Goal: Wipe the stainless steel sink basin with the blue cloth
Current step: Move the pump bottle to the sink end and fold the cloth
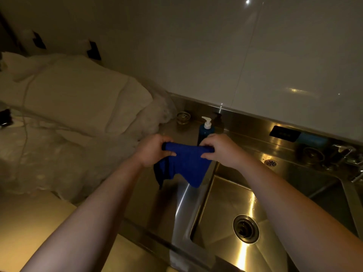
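- A person's two bare hands hold a blue cloth (pixel 186 165) up over a steel worktop (pixel 149 197).
- The left hand (pixel 155 150) pinches the cloth's top left corner, fingers curled round it.
- The right hand (pixel 220 149) pinches the top right corner the same way.
- The cloth is stretched between them, its lower end hanging over the left rim of the sink basin (pixel 225 201).
- A round drain (pixel 246 229) sits in the basin floor.
- A pump bottle (pixel 205 130) stands just behind the hands, near the worktop's back edge.
- A pale, bulky bundle (pixel 78 99) lies to the left.
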`<state>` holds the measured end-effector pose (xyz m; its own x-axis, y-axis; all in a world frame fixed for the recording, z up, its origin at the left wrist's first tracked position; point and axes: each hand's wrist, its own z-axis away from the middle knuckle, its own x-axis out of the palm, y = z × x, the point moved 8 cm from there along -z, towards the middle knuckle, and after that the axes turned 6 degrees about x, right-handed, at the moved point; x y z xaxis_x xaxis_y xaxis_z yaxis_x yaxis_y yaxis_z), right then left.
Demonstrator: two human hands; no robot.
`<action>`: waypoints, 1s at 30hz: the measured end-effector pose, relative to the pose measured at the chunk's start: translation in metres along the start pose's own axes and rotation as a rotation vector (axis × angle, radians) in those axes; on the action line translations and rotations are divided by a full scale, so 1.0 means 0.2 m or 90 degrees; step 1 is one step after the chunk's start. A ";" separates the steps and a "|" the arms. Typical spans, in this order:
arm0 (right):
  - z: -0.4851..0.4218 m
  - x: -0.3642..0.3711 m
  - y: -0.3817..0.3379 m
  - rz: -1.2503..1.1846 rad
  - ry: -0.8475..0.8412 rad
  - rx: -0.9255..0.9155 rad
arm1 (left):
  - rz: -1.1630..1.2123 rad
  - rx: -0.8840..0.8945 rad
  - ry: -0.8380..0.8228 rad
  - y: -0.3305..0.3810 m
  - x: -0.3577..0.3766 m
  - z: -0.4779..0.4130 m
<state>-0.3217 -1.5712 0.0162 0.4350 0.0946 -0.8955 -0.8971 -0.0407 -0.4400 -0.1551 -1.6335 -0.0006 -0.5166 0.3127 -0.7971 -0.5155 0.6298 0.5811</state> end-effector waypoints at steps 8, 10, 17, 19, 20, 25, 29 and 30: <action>-0.01 0.19 -0.01 0.108 0.145 0.013 | -0.270 -0.009 -0.039 -0.22 0.14 -0.01; 0.04 0.32 0.02 0.079 0.081 0.053 | -0.293 0.002 -0.065 -0.22 0.24 0.07; 0.29 0.61 -0.03 0.080 -0.027 0.037 | -0.194 0.003 -0.128 -0.26 0.45 0.39; 0.35 0.67 -0.07 0.132 -0.018 0.014 | -0.188 0.015 -0.134 -0.26 0.48 0.45; 0.37 0.71 -0.10 0.164 -0.013 0.004 | -0.201 0.008 -0.160 -0.26 0.49 0.47; 0.46 0.87 -0.17 0.234 0.000 0.021 | -0.243 -0.013 -0.275 -0.30 0.53 0.59; 0.54 0.94 -0.21 0.211 -0.015 0.062 | -0.206 -0.006 -0.281 -0.31 0.56 0.68; 0.56 0.96 -0.22 0.211 -0.023 0.072 | -0.201 -0.003 -0.284 -0.31 0.56 0.70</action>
<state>-0.2068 -1.4396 -0.1294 0.1172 0.1296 -0.9846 -0.9929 0.0346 -0.1137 -0.0846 -1.5375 -0.1499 0.0039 0.3812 -0.9245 -0.6025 0.7388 0.3020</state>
